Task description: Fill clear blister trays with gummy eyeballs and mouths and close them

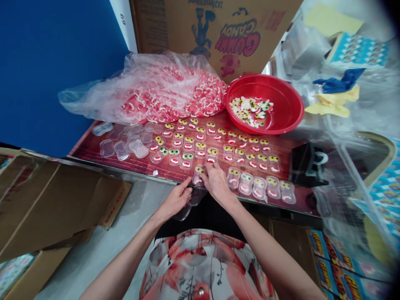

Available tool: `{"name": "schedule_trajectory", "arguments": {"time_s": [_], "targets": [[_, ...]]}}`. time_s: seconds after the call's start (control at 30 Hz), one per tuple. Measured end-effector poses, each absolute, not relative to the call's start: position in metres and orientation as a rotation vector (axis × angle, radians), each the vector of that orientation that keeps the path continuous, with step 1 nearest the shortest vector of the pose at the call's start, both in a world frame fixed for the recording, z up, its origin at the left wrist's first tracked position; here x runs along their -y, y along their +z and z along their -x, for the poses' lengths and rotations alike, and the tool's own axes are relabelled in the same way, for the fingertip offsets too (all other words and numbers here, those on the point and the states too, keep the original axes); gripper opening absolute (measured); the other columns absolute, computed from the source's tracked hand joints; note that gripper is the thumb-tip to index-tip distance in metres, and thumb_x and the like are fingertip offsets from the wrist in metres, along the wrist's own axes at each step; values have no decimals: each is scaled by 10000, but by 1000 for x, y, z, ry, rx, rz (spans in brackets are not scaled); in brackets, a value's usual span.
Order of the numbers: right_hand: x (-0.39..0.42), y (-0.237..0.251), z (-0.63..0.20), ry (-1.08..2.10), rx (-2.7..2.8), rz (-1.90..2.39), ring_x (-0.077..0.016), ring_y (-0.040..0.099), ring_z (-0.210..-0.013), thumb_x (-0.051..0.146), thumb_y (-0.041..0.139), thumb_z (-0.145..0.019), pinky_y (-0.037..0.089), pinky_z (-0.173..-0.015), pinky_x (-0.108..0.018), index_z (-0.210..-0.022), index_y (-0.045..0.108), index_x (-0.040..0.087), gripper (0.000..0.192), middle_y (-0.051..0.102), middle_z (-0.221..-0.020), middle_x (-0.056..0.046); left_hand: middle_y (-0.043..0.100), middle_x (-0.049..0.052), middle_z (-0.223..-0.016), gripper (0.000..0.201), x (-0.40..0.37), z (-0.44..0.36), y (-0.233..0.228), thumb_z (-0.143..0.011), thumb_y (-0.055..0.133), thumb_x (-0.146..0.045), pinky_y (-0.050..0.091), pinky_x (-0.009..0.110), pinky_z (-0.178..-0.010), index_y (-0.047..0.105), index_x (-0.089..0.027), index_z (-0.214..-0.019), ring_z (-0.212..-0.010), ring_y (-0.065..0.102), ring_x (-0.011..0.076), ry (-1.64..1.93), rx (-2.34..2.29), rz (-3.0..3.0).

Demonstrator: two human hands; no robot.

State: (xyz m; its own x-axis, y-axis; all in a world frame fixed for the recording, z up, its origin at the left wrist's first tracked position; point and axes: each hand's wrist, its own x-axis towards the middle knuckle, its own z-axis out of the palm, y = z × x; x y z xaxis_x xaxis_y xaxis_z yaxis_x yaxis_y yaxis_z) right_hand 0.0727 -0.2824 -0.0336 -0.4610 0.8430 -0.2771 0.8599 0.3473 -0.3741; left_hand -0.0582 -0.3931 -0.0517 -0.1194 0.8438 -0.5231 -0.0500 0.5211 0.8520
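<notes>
At the table's front edge, a small clear plastic tray [199,174] holds yellow gummy eyes and a red-and-white gummy mouth. My right hand [218,183] is closed at its right side, fingertips on the tray. My left hand [176,199] is closed around clear plastic covers [183,213] that hang below the table edge, with its fingertips near the tray's left side. Filled trays [187,159] with yellow or green eyes spread in rows behind my hands. More filled trays [259,187] line the front edge to the right.
Empty clear plastic pieces [137,148] lie at the left. Behind the rows are a plastic bag of red-and-white gummies [175,91] and a red basin [293,112] with gummy eyes inside. A black holder [308,162] stands at the right; a large carton [187,25] rises behind.
</notes>
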Motion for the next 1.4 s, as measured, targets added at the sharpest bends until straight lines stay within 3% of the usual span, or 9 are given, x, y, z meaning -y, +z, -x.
{"name": "schedule_trajectory", "arguments": {"time_s": [0.17,0.33,0.47,0.67,0.8,1.0,1.1,1.23,1.4], "targets": [[283,-30,-68,-728,-2538,-1551,-238,641,-961,268,547,-963,475,-806,-330,-1206,599,173,266,589,-1200,-148,568,-27,-652,691,392,57,-58,-862,556,-361,384,228,-529,433,-112,-1495,-499,403,105,903,-1490,-707],[284,-31,-71,-720,-2553,-1538,-232,648,-955,274,538,-968,473,-811,-328,-1218,590,180,272,584,-1185,-137,693,49,-841,562,399,59,-55,-908,493,-310,455,259,-675,505,-208,-1461,-663,586,163,822,-1629,-1110],[283,-31,-71,-728,-2524,-1532,-241,655,-962,263,542,-964,477,-813,-334,-1232,586,179,284,571,-1207,-141,684,68,-752,508,402,58,-43,-917,440,-229,433,276,-684,572,-234,-1408,-663,625,203,531,-1751,-1341],[285,-32,-68,-767,-2504,-1479,-267,654,-1005,134,487,-933,487,-809,-338,-1245,574,158,325,605,-1209,-168,695,96,-739,643,398,49,-40,-846,434,-94,433,291,-713,498,-228,-1471,-675,644,227,247,-1868,-1460],[285,-36,-69,-822,-2519,-1510,-258,654,-1004,98,481,-907,490,-831,-333,-1220,596,147,337,634,-1191,-163,701,82,-771,585,396,53,-47,-871,450,-151,444,276,-725,528,-222,-1447,-730,655,213,361,-1808,-1390],[286,-42,-89,-1287,-2742,-1682,-223,640,-986,129,527,-881,490,-917,-359,-1286,608,141,413,672,-1151,-132,580,0,-640,448,392,60,-52,-888,516,-399,386,217,-518,651,-137,-1225,-547,493,129,991,-1619,-846],[291,-37,-100,-1783,-2660,-1673,-193,639,-885,233,515,-920,520,-839,-347,-1214,675,190,337,690,-1042,-85,429,-69,-548,417,383,56,-44,-847,572,-422,266,178,-437,638,-130,-1138,-449,343,74,1063,-1545,-654],[290,-23,-112,-2232,-2542,-1324,-133,608,-793,248,589,-866,520,-679,-272,-1126,726,240,294,623,-1213,-79,412,-81,-541,379,367,53,-36,-808,642,-434,221,159,-412,621,-145,-1054,-420,316,48,1099,-1456,-522],[273,-21,-118,-2647,-2161,-1135,-92,529,-563,319,683,-827,471,-552,-241,-1135,687,230,321,669,-884,-7,397,-90,-535,432,349,52,-28,-748,741,-450,139,159,-401,601,-135,-1009,-399,229,15,1090,-1186,-420]]}}
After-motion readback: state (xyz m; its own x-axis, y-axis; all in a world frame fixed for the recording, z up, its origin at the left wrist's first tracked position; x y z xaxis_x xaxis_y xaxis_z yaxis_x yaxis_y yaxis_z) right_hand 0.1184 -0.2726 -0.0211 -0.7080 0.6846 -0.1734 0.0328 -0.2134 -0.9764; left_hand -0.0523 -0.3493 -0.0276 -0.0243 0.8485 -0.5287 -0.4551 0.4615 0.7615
